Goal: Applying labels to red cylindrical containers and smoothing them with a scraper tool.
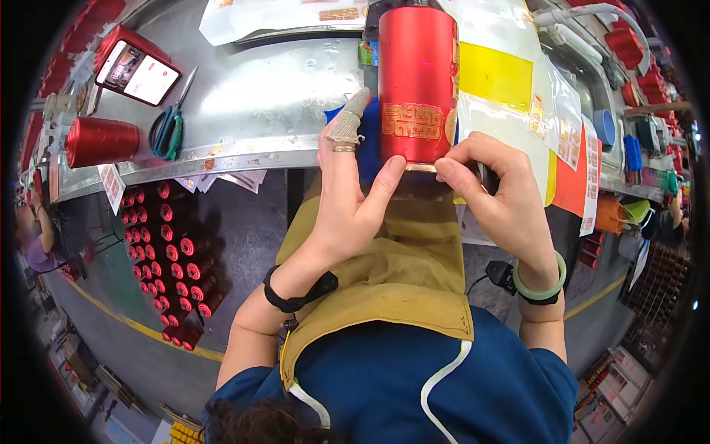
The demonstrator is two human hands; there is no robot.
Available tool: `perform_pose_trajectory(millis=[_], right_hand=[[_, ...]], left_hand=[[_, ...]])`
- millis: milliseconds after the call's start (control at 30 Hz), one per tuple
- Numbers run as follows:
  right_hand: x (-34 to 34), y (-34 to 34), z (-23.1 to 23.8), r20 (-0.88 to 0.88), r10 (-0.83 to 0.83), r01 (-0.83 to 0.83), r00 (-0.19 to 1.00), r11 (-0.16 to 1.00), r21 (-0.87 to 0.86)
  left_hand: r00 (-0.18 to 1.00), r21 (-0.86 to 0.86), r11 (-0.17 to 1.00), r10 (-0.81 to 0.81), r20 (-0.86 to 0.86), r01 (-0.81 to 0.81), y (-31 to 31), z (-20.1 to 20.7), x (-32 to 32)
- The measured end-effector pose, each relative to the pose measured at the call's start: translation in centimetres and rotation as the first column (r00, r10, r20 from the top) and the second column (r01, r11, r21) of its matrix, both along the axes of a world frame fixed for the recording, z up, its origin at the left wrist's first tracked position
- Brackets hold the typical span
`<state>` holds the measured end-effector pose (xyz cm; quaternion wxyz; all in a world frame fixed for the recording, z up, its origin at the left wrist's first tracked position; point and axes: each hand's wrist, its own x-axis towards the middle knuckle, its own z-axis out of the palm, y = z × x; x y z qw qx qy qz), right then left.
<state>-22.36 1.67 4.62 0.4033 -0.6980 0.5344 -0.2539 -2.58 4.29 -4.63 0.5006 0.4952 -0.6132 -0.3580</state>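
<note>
A red metallic cylinder (418, 66) with a gold decorative emblem (414, 120) lies in front of me, its lower end at the bench edge. My left hand (344, 177) is beside it, fingers stretched up along its left side and thumb tip touching the lower end. The index finger wears a pale finger cot (347, 126). At the lower right rim, my right hand (499, 181) has thumb and index finger pinched together. A thin gold strip (421, 168) shows along that rim between the hands. Whatever sits in the right pinch is too small to make out.
On the metal bench (274, 81) at left are a phone (138, 72), scissors (168, 126) and another red cylinder (102, 142). Sticker sheets (558, 118) and a yellow sheet (495, 78) lie right. Several red cylinders (174, 251) are stacked below the bench, left.
</note>
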Motion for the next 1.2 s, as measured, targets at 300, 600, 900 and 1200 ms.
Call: perform_pose_trajectory(millis=[300,600,900,1200], right_hand=[[0.1,0.1,0.2,-0.014,0.013,-0.013,1.000,1.000,-0.020],[-0.1,0.2,-0.2,-0.003,0.004,-0.004,1.000,0.999,-0.036],[-0.3,0.2,0.0,-0.014,-0.012,0.012,1.000,1.000,-0.017],[-0.5,0.1,-0.4,0.003,-0.006,0.006,1.000,1.000,-0.014]], left_hand=[[1.000,0.017,1.000,-0.010,-0.019,0.010,0.1,-0.4,-0.2],[0.999,0.003,1.000,0.010,-0.037,-0.009,0.1,-0.6,-0.2],[0.998,-0.035,0.998,0.058,0.024,-0.057,0.2,-0.8,-0.8],[0.988,-0.252,0.958,0.151,0.040,-0.136,0.2,-0.7,0.2]])
